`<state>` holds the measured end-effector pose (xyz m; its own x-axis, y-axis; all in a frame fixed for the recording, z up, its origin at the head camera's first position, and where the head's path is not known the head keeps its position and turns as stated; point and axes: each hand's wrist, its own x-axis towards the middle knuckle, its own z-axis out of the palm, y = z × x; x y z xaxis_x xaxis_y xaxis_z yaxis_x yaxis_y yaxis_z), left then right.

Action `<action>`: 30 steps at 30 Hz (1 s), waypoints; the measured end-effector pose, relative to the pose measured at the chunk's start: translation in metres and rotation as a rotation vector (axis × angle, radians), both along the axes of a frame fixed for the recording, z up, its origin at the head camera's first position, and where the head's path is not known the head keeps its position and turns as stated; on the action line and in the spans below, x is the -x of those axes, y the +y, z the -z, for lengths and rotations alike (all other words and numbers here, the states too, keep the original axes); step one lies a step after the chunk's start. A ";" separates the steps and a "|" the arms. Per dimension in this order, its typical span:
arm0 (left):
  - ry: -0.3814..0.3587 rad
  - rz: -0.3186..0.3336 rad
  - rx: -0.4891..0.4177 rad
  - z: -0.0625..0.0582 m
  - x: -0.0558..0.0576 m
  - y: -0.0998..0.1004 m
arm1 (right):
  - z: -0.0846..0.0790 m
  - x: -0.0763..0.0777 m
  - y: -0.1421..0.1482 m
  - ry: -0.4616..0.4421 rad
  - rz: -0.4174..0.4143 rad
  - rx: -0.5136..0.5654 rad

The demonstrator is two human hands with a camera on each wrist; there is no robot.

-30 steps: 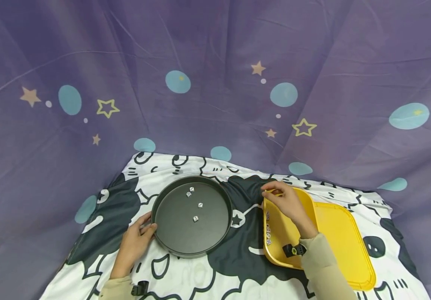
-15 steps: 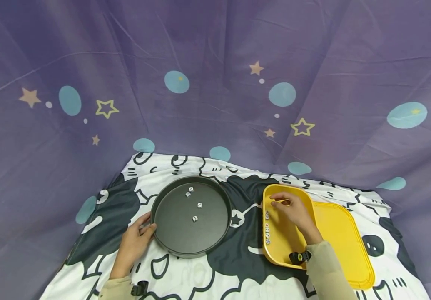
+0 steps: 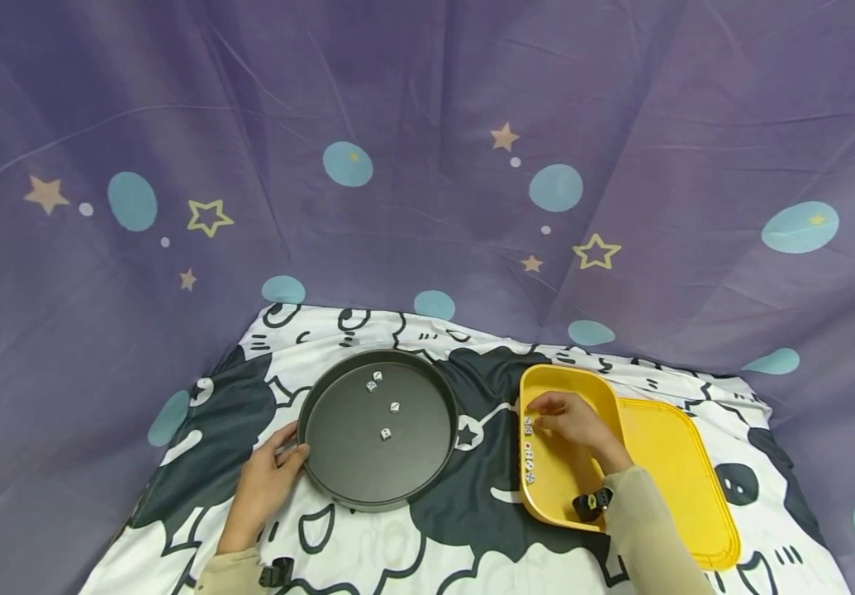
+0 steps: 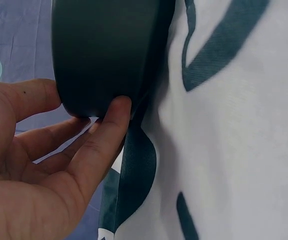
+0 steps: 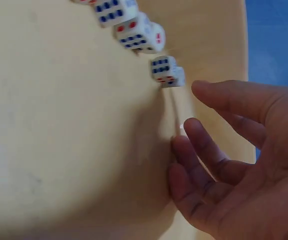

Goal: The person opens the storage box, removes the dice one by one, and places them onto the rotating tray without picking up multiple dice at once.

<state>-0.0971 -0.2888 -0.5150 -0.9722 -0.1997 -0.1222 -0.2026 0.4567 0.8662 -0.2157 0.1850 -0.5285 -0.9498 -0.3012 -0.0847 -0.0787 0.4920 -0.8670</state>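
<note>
My left hand (image 3: 269, 483) grips the near left side of a round dark pan (image 3: 356, 471); in the left wrist view, the thumb and fingers (image 4: 116, 107) meet its rim and side wall. Several white dice lie apart inside the pan, one die (image 3: 386, 434) near its middle. Inside a yellow box (image 3: 562, 496), my right hand (image 3: 579, 426) reaches down by the left wall. A row of dice (image 3: 529, 465) runs along that wall. Seen from the right wrist, the thumb and fingertips are spread apart just beside the end die (image 5: 164, 68) of the row.
A flat yellow lid (image 3: 683, 487) lies right of the box, partly behind the right sleeve (image 3: 646, 521). Everything rests on a black-and-white patterned cloth (image 3: 368, 549). A purple curtain (image 3: 397, 231) with stars stands behind.
The right hand has moved from over the box's far left corner rim, down and inward to the dice row. The left hand stays on the pan, and the dice in the pan lie as before.
</note>
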 end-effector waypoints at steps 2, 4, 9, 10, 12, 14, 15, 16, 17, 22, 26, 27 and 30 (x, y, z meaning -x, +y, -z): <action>0.000 0.001 -0.004 0.000 0.000 0.000 | 0.005 0.002 0.000 -0.004 -0.022 -0.008; 0.000 0.000 -0.008 0.000 0.000 0.000 | 0.009 0.004 0.000 0.012 -0.032 -0.023; 0.001 0.002 -0.005 -0.001 0.001 -0.001 | 0.012 0.008 -0.003 0.062 -0.052 -0.088; 0.000 0.003 0.000 -0.002 0.001 -0.002 | 0.012 0.009 -0.003 0.066 -0.052 -0.103; -0.001 0.003 0.001 -0.002 0.001 -0.001 | 0.011 0.008 -0.005 0.072 -0.054 -0.119; 0.001 0.001 0.004 -0.002 0.001 -0.001 | 0.010 0.008 -0.006 0.071 -0.055 -0.127; 0.001 0.001 0.006 -0.003 0.001 -0.001 | 0.010 0.008 -0.006 0.071 -0.054 -0.131; 0.001 0.001 0.009 -0.003 0.001 -0.001 | 0.010 0.008 -0.006 0.071 -0.053 -0.137; 0.001 0.000 0.011 -0.003 0.001 -0.001 | 0.010 0.008 -0.007 0.068 -0.051 -0.140; -0.003 -0.003 0.010 -0.004 0.001 0.000 | 0.010 0.007 -0.008 0.062 -0.036 -0.162; -0.006 -0.007 0.005 -0.004 0.000 0.001 | 0.010 0.006 -0.007 0.062 -0.027 -0.158; -0.007 -0.007 0.005 -0.003 0.000 0.001 | 0.010 0.006 -0.007 0.061 -0.026 -0.154; -0.008 -0.003 0.011 -0.003 0.000 0.002 | 0.010 0.005 -0.006 0.057 -0.029 -0.145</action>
<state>-0.0971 -0.2873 -0.5123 -0.9705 -0.2044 -0.1279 -0.2113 0.4653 0.8596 -0.2203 0.1789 -0.5382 -0.9454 -0.3170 -0.0755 -0.1416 0.6082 -0.7810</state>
